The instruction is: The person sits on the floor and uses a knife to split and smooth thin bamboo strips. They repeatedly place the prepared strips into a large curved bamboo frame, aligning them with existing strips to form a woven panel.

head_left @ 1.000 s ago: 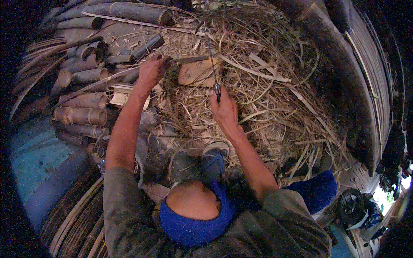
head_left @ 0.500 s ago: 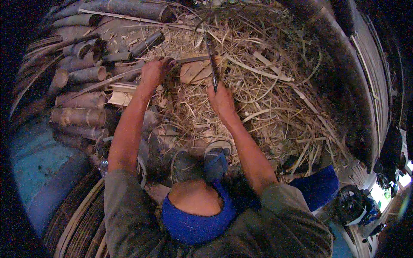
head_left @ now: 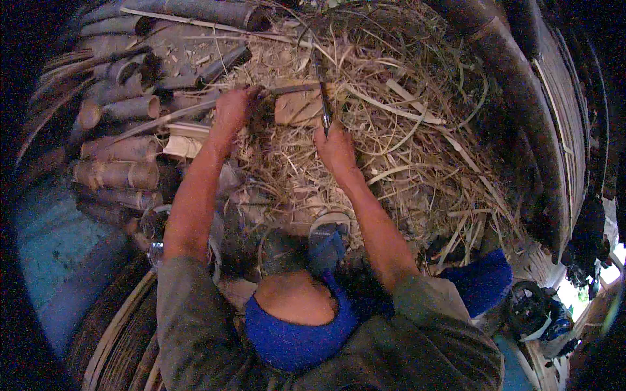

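Observation:
My left hand (head_left: 233, 109) is closed round a long, flat bamboo strip (head_left: 176, 116), which runs out on both sides of the fist. The strip's right part passes over a brown wooden block (head_left: 297, 111) on the littered ground and meets a long dark knife (head_left: 321, 85). My right hand (head_left: 336, 146) grips the knife by its near end, with the blade pointing away from me and lying across the strip. Whether the edge has cut into the strip is too blurred to tell.
Cut bamboo tubes (head_left: 124, 148) are stacked on the left, beside a pale split piece (head_left: 184, 140). Shavings and loose strips (head_left: 417, 163) heap up on the right. Thick bamboo poles (head_left: 521, 85) curve along the right edge. My sandalled foot (head_left: 328, 238) is close below.
The bamboo strip has slid a little to the right, its left tail now shorter. Both hands stay nearly in place, and the knife still crosses the strip.

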`<state>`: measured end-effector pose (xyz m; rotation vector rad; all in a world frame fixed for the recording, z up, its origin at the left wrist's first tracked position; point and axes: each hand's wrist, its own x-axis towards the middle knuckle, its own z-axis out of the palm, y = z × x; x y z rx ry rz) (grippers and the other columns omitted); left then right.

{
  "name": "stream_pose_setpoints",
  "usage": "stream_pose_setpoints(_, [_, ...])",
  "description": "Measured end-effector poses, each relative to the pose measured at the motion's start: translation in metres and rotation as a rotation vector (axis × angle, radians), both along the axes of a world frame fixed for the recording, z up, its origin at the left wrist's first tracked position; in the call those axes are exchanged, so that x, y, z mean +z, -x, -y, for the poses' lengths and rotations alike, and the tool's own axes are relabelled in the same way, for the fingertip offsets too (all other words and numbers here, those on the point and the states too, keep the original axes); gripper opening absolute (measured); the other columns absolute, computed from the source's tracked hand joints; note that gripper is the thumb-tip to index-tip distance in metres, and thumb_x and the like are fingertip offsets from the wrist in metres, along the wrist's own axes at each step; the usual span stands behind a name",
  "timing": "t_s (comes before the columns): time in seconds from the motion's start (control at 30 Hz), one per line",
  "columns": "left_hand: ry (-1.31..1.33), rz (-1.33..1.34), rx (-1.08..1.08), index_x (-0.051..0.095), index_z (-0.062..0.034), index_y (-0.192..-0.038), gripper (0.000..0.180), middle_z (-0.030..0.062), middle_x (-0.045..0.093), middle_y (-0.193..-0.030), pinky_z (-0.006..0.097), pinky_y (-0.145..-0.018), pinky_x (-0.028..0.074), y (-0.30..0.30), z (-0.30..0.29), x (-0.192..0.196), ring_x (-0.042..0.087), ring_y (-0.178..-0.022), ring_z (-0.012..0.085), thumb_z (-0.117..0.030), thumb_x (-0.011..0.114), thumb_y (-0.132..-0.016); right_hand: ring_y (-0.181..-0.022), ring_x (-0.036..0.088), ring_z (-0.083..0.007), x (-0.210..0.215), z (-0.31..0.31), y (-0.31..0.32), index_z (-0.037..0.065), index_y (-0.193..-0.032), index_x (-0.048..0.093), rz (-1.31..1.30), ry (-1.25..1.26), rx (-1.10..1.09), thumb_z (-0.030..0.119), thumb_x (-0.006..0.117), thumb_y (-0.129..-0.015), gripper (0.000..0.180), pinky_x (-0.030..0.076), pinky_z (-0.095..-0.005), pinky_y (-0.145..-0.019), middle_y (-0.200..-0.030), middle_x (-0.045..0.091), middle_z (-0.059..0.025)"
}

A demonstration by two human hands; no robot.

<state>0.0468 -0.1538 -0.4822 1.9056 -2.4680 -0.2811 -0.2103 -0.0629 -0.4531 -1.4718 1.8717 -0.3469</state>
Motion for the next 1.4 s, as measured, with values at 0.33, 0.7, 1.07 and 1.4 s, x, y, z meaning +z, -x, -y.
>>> stream_pose_setpoints(0.33, [0.071, -0.143, -0.03, 0.069, -0.0156, -0.101, 0.033, 0.0143, 0.066, -0.088, 0.048, -0.065, 0.053, 0.001, -0.001, 0.001, 0.066, -0.077, 0.0375, -0.045, 0.055, -0.093, -0.064, 0.065, -0.0414, 0.042, 0.003, -0.004, -0.002, -0.107, 0.054, 0.17, 0.573, -0.102, 0.028, 0.061, -0.092, 0.035, 0.049, -0.0459, -0.054, -0.071, 0.064, -0.0221])
stream_pose_setpoints(0.7, [0.156, -0.053, -0.023, 0.068, -0.0155, -0.1, 0.026, 0.0137, 0.066, -0.086, 0.046, -0.065, 0.053, 0.0, -0.004, -0.004, 0.066, -0.076, 0.0351, -0.038, 0.059, -0.092, -0.071, 0.064, -0.0429, 0.037, 0.009, 0.002, -0.003, -0.1, 0.057, 0.236, 0.138, -0.075, 0.033, 0.055, -0.093, 0.037, 0.05, -0.0479, -0.065, -0.073, 0.063, -0.0236])
stream_pose_setpoints(1.07, [0.07, -0.039, 0.044, 0.069, -0.014, -0.096, 0.032, 0.0139, 0.066, -0.084, 0.048, -0.064, 0.052, 0.006, -0.001, -0.004, 0.065, -0.075, 0.0373, -0.043, 0.058, -0.092, -0.075, 0.062, -0.0481, -0.031, -0.003, 0.0, -0.003, -0.093, 0.058, 0.162, 0.027, -0.03, 0.026, 0.057, -0.091, 0.03, 0.049, -0.0509, -0.066, -0.074, 0.063, -0.025])
stream_pose_setpoints(1.4, [0.083, -0.134, -0.002, 0.067, -0.0169, -0.107, 0.032, 0.0146, 0.067, -0.088, 0.048, -0.068, 0.053, 0.001, -0.006, -0.002, 0.066, -0.079, 0.0368, -0.043, 0.056, -0.093, -0.062, 0.062, -0.0457, 0.054, -0.002, -0.001, 0.0, -0.101, 0.053, 0.304, 0.469, -0.177, 0.033, 0.06, -0.091, 0.035, 0.047, -0.0505, -0.054, -0.067, 0.062, -0.0221])
